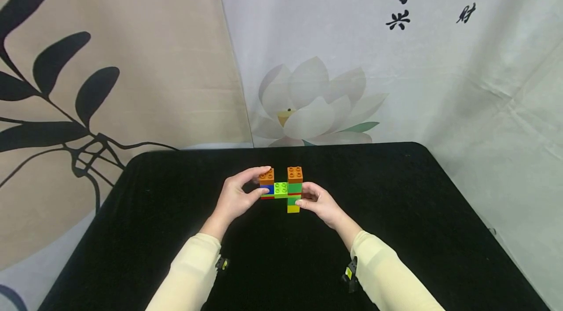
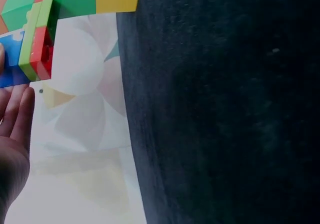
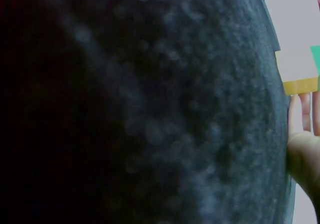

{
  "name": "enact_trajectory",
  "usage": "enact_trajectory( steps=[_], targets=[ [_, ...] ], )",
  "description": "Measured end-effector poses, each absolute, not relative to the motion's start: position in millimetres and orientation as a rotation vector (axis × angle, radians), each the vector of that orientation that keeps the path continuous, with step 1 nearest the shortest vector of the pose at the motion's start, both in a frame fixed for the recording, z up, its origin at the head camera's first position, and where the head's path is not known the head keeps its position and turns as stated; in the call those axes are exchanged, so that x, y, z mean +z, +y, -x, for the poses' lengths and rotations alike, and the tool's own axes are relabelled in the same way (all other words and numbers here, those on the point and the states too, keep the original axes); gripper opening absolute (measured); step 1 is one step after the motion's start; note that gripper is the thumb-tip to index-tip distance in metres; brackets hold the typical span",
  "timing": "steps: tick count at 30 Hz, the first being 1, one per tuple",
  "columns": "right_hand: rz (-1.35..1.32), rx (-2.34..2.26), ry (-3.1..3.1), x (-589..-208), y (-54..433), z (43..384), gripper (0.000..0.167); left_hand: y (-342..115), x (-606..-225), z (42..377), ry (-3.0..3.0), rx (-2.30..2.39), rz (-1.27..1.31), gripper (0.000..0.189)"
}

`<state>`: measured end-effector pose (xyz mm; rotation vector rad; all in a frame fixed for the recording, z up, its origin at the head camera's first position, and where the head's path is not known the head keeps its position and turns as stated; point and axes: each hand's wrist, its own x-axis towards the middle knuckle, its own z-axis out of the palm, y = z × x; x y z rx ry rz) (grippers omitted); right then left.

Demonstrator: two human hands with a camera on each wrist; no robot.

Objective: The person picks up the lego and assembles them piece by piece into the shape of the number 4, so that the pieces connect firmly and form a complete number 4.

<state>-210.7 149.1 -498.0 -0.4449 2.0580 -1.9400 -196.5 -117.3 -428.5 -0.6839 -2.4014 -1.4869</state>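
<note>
A structure of toy building bricks (image 1: 280,188) is held between both hands. Its right column has an orange brick (image 1: 294,174) on top, green bricks (image 1: 294,188) below and a yellow brick (image 1: 293,209) at the bottom. A lime-green plate (image 1: 280,189) bridges to the shorter left stack, where another orange brick (image 1: 266,179) sits above a blue brick (image 2: 14,59), with a red brick (image 2: 42,54) under the plate. My left hand (image 1: 236,195) pinches the left stack between thumb and fingers. From the right, my right hand (image 1: 322,205) grips the lower green part of the column.
Black cloth covers the table (image 1: 374,252). Behind it hangs a pale backdrop (image 1: 321,32) printed with a lotus, dark leaves and written characters. The table's far edge lies just beyond the hands. Small dark devices are strapped at both wrists.
</note>
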Motion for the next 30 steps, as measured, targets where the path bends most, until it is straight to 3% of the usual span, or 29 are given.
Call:
enact_trajectory(
  steps=[8, 30],
  targets=[
    [0.446, -1.945, 2.062, -498, 149, 210, 0.042, -120, -436, 195, -2.378, -1.565, 0.683, 0.061],
    [0.436, -1.956, 2.227, -478, 153, 199, 0.044, -114, -440, 196, -2.309, -1.783, 0.587, 0.058]
  ],
)
